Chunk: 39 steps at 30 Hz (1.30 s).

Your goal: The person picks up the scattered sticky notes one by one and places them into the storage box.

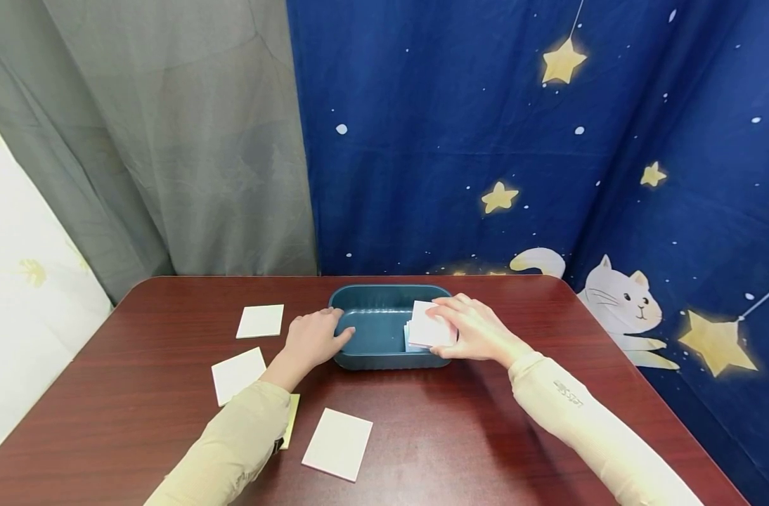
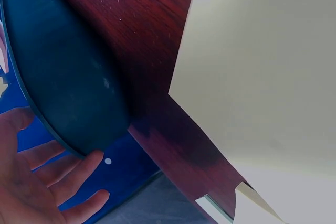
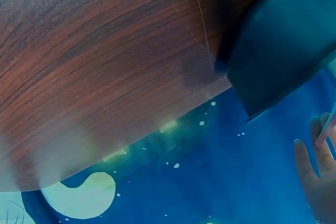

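Observation:
A dark teal oblong bin (image 1: 375, 360) stands near the table's far edge. My left hand (image 1: 313, 339) rests at its left end, thumb over the rim and fingers spread; the left wrist view shows the fingers (image 2: 79, 179) lying fairly straight along the rim. At the bin's right end, my right hand (image 1: 476, 329) pinches a white square note pad (image 1: 430, 329) between thumb and fingers. Below that pad, light-blue paper squares (image 1: 411, 343) partly show inside the bin. In the right wrist view, only part of the right hand (image 3: 320, 166) and a pinkish pad edge appear.
White square pads lie on the left side of the table: one at the back (image 1: 260, 321), one by the left forearm (image 1: 235, 376), one near the front (image 1: 337, 444). A yellow pad (image 1: 292, 422) is mostly hidden under the left sleeve. Curtains hang behind the table.

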Available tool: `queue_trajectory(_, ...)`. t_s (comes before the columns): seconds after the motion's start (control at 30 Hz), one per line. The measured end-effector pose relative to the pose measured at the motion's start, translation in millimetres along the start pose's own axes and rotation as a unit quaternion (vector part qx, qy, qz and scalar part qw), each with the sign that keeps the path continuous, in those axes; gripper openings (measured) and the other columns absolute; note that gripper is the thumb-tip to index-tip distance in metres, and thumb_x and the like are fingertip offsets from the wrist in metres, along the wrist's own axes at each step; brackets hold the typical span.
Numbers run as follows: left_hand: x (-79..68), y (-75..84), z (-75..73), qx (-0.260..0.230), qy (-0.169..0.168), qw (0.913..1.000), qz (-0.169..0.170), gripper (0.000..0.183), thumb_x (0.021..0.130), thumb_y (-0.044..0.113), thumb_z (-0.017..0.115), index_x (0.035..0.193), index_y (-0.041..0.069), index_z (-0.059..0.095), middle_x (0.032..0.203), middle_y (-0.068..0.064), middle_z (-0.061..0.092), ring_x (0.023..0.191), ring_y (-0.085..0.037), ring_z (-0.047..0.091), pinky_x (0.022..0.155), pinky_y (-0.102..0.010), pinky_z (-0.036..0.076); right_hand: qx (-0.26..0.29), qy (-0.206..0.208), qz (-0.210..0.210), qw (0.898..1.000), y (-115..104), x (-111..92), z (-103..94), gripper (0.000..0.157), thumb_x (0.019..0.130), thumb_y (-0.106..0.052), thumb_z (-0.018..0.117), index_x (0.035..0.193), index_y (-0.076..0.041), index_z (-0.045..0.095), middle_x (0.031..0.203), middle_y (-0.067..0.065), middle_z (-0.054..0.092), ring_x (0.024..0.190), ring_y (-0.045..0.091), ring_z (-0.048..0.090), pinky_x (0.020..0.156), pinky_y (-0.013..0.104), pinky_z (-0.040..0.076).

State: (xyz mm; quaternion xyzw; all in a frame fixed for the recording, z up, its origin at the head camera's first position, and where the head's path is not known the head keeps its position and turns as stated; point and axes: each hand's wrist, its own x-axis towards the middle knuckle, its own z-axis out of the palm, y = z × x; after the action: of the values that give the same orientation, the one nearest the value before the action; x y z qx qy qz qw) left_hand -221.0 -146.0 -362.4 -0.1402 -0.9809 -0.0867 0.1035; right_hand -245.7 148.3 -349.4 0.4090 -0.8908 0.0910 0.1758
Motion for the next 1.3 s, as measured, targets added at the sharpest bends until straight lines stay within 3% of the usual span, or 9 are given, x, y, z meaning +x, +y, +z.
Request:
queue_trajectory(0.8,0.3,-0.5,2.0,-0.002,0.007,1.0000,0.002,0.044,0.083,0.038,0.055,0.107,0.002,0.059,0.102,-0.012,0.061,0.085,-0.028,0.059,0.071,-0.046,0.045,0.010,-0.020,-0.007,1.000,6.6,12.7,18.7,0.056,0.063,-0.050,0.067,0.108,-0.016,0.061,0.113,0.003,0.054,0.095,0.018,0.047,0.075,0.035,0.039)
queue_trajectory(1.0,0.9,0.6,0.4,0.003,-0.013,0.9999,-0.006,0.046,0.084,0.039,0.054,0.112,0.003,0.058,0.106,-0.011,0.059,0.089,-0.027,0.058,0.074,-0.045,0.044,0.010,-0.022,-0.017,1.000,10.7,15.5,22.0,0.056,0.063,-0.048,0.068,0.107,-0.014,0.061,0.109,0.002,0.056,0.094,0.019,0.049,0.075,0.036,0.039)
queue_trajectory(1.3,0.3,-0.6,0.7,0.000,-0.005,1.0000,-0.004,0.046,0.083,0.040,0.055,0.112,0.004,0.058,0.106,-0.011,0.060,0.087,-0.027,0.058,0.072,-0.045,0.045,0.015,-0.058,-0.008,0.998,15.4,19.3,24.1,0.055,0.064,-0.046,0.068,0.107,-0.013,0.061,0.107,0.001,0.057,0.094,0.018,0.049,0.078,0.036,0.038)
